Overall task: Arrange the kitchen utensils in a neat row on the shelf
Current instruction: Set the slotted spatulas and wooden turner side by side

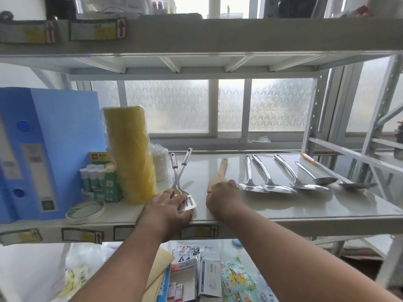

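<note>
On the white shelf [283, 205], my left hand [168, 205] grips the blade ends of two steel slotted spatulas [182, 171] whose handles cross and point to the back. My right hand [224, 197] covers the blade of a wooden spatula [220, 171], fingers curled on it. To the right, several steel spoons and ladles [270, 182] lie side by side in a row, handles to the back, bowls toward the front.
A tall roll of yellow tape [130, 153] stands just left of the spatulas, with paper plates [160, 164] behind it. Blue binders [43, 149], glue sticks [98, 177] and a tape ring [86, 211] fill the left end. An orange-handled item [309, 159] lies at the back right.
</note>
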Tool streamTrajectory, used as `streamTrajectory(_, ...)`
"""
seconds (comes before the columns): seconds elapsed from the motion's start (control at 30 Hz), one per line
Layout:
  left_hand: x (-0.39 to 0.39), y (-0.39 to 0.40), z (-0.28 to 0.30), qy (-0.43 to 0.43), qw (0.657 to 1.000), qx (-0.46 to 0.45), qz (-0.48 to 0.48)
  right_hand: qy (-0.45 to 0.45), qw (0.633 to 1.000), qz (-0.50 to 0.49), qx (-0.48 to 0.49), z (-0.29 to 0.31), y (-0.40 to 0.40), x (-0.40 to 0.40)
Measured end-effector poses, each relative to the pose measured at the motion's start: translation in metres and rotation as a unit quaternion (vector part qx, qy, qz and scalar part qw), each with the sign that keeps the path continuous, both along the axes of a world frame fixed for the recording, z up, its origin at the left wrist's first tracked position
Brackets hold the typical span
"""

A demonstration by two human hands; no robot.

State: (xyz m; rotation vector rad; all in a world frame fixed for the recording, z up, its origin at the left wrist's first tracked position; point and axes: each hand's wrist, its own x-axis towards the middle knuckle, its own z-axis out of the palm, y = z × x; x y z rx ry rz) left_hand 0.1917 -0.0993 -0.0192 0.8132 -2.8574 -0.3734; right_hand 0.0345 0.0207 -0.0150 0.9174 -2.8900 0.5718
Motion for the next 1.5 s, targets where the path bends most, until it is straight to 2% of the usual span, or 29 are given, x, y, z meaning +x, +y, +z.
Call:
streamTrajectory(0.13,0.004,0.006,0.007,0.004,1.000,0.018,-0.003,0.042,0.995,0.037,-0.080,0.002,0.012,0.012)
streamTrajectory(0.23,0.010,0.004,0.018,0.041,0.995,0.090,-0.029,0.066,0.980,0.120,-0.145,0.005,0.026,0.025)
streamTrajectory(0.3,0.018,-0.003,0.024,0.093,0.981,0.166,-0.039,0.040,0.972,0.182,-0.141,0.007,0.035,0.031)
streamTrajectory(0.37,0.027,-0.013,0.023,0.136,0.970,0.197,-0.047,0.040,0.967,0.222,-0.115,0.007,0.039,0.035)
streamTrajectory(0.47,0.031,-0.018,0.014,0.183,0.964,0.184,-0.053,0.070,0.960,0.254,-0.097,0.007,0.038,0.036)
streamTrajectory(0.57,0.025,-0.014,0.010,0.213,0.965,0.146,-0.043,0.087,0.954,0.254,-0.135,0.003,0.034,0.032)
streamTrajectory(0.7,0.017,-0.009,0.004,0.270,0.958,0.093,0.022,0.130,0.948,0.216,-0.193,-0.004,0.031,0.032)
streamTrajectory(0.8,0.016,-0.008,0.005,0.257,0.961,0.089,0.042,0.144,0.939,0.208,-0.232,-0.005,0.030,0.029)
streamTrajectory(0.97,0.011,-0.018,0.011,0.205,0.976,0.064,0.041,0.097,0.936,0.230,-0.250,0.000,0.030,0.028)
streamTrajectory(1.1,0.003,-0.014,0.016,0.191,0.981,-0.011,-0.029,-0.013,0.934,0.242,-0.263,0.002,0.036,0.031)
streamTrajectory(1.17,-0.003,-0.008,0.014,0.185,0.980,-0.002,-0.070,-0.008,0.931,0.250,-0.268,0.002,0.034,0.030)
streamTrajectory(1.27,-0.017,-0.011,0.012,0.133,0.987,0.003,-0.093,0.012,0.944,0.231,-0.234,0.005,0.031,0.026)
streamTrajectory(1.37,-0.034,-0.025,0.018,0.096,0.993,0.010,-0.067,-0.041,0.952,0.225,-0.203,0.007,0.031,0.023)
streamTrajectory(1.5,-0.055,-0.037,0.017,0.069,0.996,-0.026,-0.050,-0.045,0.952,0.246,-0.177,0.008,0.023,0.020)
